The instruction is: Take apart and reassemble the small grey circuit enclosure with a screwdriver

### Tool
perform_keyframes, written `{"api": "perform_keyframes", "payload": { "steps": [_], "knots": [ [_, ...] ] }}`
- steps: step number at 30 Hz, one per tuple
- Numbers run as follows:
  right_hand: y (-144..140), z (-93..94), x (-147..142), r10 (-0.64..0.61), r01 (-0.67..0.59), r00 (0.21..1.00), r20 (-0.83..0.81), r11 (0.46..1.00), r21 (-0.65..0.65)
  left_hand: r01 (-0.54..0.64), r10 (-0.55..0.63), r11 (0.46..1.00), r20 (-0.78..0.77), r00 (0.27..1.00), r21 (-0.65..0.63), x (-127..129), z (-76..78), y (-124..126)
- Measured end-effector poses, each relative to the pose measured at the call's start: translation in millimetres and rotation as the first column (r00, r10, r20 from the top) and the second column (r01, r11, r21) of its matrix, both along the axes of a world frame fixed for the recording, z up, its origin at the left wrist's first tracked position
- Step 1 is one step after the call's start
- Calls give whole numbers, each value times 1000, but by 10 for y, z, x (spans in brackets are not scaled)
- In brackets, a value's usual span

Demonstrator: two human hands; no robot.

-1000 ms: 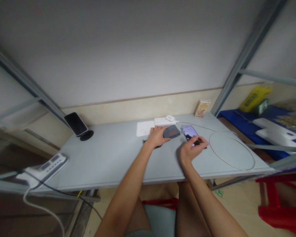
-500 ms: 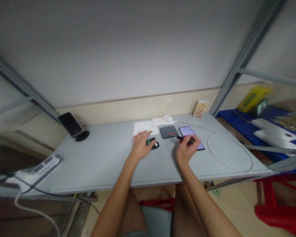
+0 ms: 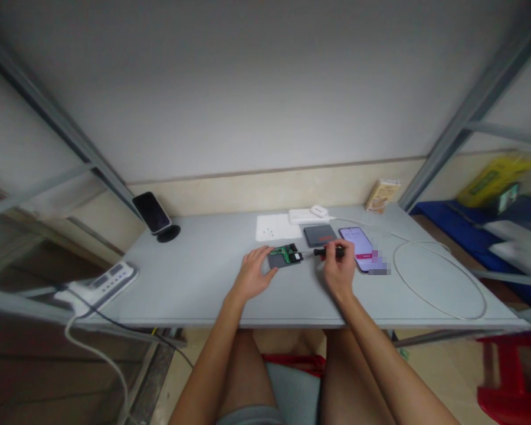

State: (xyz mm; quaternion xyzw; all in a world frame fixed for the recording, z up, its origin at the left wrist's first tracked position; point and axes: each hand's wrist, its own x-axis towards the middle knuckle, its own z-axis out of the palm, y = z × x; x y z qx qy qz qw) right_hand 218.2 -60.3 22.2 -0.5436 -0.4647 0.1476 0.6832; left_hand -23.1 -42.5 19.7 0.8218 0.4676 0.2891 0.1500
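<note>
Since the earlier frame, my left hand [image 3: 253,273] has drawn the small dark device with the green circuit board [image 3: 284,256] toward the near edge, and my right hand [image 3: 338,269] has swung the screwdriver [image 3: 328,252] leftward off the lit smartphone [image 3: 359,248] until its tip points at the board. Landmark for all positions: the grey table [image 3: 194,283]. Across the right half of the table lies a white cable [image 3: 440,274] in one large loop, well apart from both hands. At the left near corner sits a white power strip [image 3: 98,285], its cord hanging over the edge. At the left far corner of the table a dark phone on a round stand [image 3: 153,213] is propped, tilted back. Along the far edge, near the middle, lie a white sheet [image 3: 272,227] and a white power bank [image 3: 307,215], with a small cardboard box [image 3: 377,195] standing at the far right corner. In front of the power bank rests a dark grey cover with a red mark [image 3: 320,235], just beside the smartphone. At the middle of the table the circuit board device lies flat; my left hand is half open, fingertips touching its left edge. My right hand is closed around the screwdriver handle, holding the tool roughly level, its tip at the right edge of the board; I cannot tell whether it touches.
</note>
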Motion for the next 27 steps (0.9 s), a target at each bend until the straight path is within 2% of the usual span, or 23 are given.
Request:
{"api": "perform_keyframes", "payload": {
  "steps": [4,12,17,20,23,25,27],
  "knots": [
    [30,-27,7,33,-32,999,37,999,-16,-14,14,1000,-13,1000,-12,-16,0,-20],
    [25,-21,-6,27,-21,988,152,999,-42,-35,35,999,-7,999,-16,-6,9,-17],
    [107,148,21,12,0,955,297,999,-39,-25,25,999,-32,999,-29,-12,23,-25],
    [250,380,9,169,-146,888,428,986,-85,-18,16,1000,-81,997,-15,4,40,-30],
    [416,599,-69,370,-320,783,500,929,-187,3,-1,1000,-136,991,14,72,79,-16],
    [517,676,-144,441,-396,764,471,897,-198,32,-27,999,-153,988,31,154,118,13],
    [608,691,-211,482,-459,781,397,874,-159,82,-74,996,-155,985,43,253,158,64]
  ]
}}
